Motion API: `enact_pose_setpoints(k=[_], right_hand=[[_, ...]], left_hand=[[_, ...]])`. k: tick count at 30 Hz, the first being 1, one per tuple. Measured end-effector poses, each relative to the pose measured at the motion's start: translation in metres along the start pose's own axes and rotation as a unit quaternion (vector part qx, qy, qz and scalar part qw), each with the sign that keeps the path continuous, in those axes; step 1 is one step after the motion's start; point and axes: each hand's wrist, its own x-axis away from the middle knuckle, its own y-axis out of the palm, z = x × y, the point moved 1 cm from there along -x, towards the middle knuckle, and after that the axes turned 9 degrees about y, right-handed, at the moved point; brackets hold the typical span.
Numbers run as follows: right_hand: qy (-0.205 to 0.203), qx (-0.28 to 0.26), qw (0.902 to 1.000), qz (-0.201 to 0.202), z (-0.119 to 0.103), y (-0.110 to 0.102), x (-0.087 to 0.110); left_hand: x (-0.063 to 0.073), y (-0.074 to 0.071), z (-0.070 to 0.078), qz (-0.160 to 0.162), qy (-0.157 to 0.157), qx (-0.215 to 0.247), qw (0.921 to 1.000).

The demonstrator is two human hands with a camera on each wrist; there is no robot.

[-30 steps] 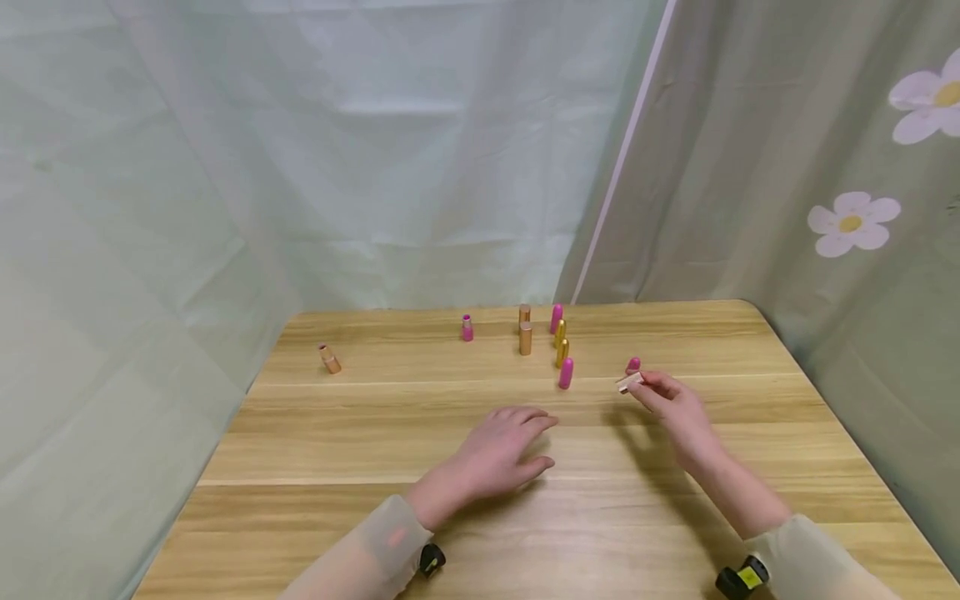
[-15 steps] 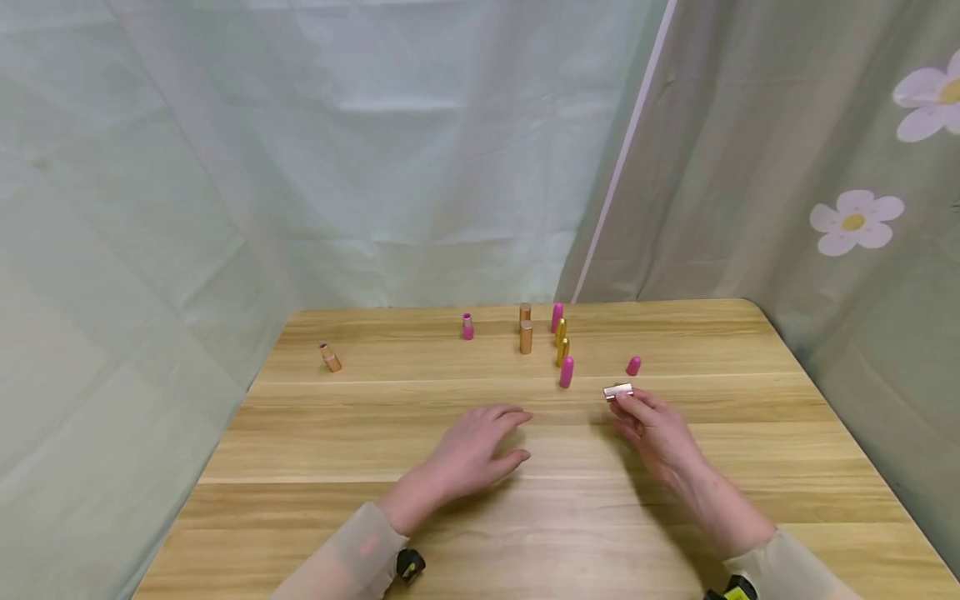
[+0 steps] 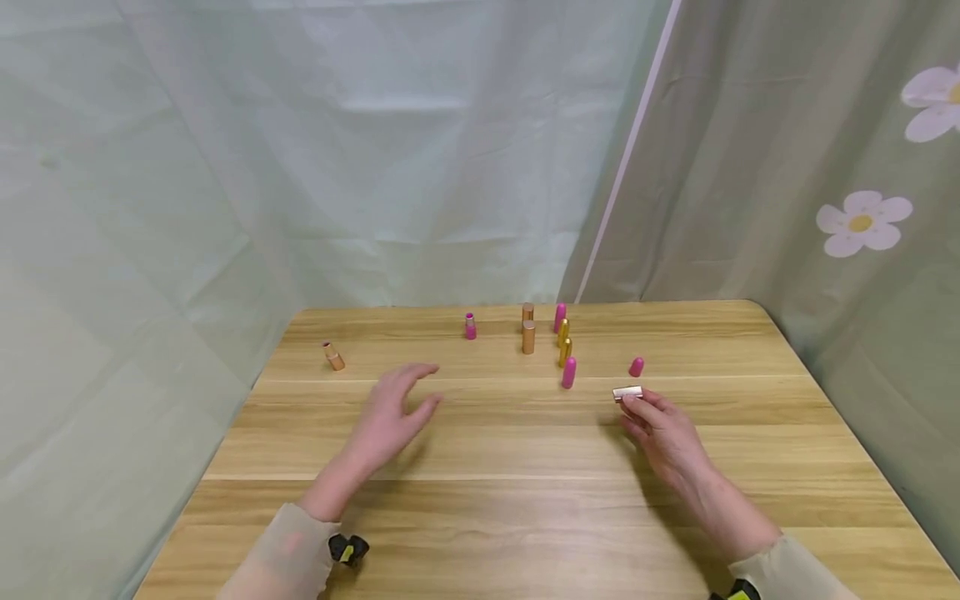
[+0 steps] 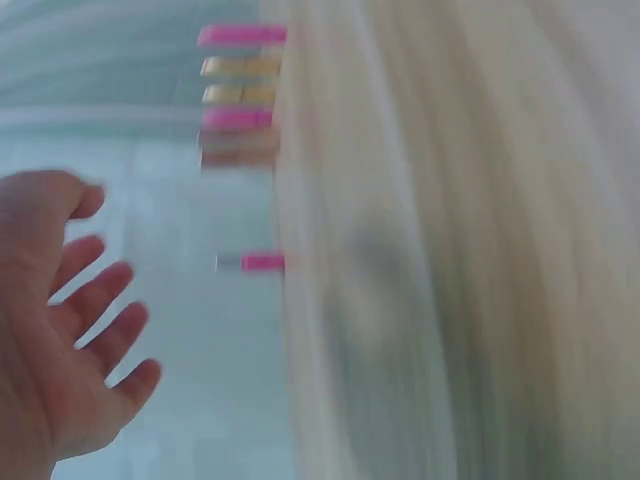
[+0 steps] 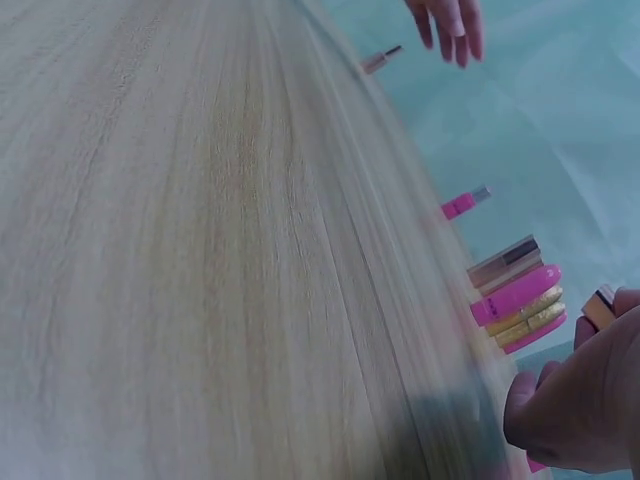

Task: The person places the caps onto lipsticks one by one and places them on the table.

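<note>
My right hand [image 3: 671, 437] pinches a shiny rose-gold lipstick cap [image 3: 627, 392] between thumb and fingers, holding it sideways above the table. Just beyond it stands a short pink domed cap [image 3: 637, 367]. My left hand [image 3: 386, 421] holds nothing; its fingers and thumb are spread apart over the left part of the table. Beyond that hand, to the left, an uncapped rose-gold lipstick [image 3: 333, 357] stands on the wood. An uncapped pink lipstick [image 3: 470, 327] is upright farther back.
Right of the middle stand two copper lipsticks [image 3: 528, 338] and a row of pink [image 3: 569, 373] and gold lipsticks [image 3: 566, 352]. The wooden table [image 3: 480, 517] ends at the back against a pale curtain [image 3: 420, 167].
My left hand has moved left, away from the right hand. The right hand has drawn back slightly from the short pink cap, with the rose-gold cap still in its fingers.
</note>
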Motion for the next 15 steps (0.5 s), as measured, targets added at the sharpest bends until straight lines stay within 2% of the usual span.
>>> enact_pose_setpoints(k=[3,6,8,11,15], right_hand=[[-0.005,0.009,0.9999,-0.007,0.0,-0.001,0.001],[-0.014,0.019,0.9996,-0.014,0.001,-0.002,0.001],[-0.023,0.026,0.9992,-0.021,0.002,-0.002,0.001],[-0.031,0.03,0.9987,-0.028,0.003,-0.002,0.002],[-0.036,0.029,0.9984,-0.033,0.005,-0.001,0.002]], left_hand=[[0.001,-0.021,-0.02,0.096,-0.042,0.008,0.9944],[0.003,-0.04,-0.042,0.185,-0.072,0.005,0.9801],[0.005,-0.049,-0.057,0.225,-0.092,-0.002,0.97],[0.008,-0.061,-0.077,0.255,-0.122,-0.011,0.9591],[0.012,-0.068,-0.1,0.254,-0.173,-0.014,0.9515]])
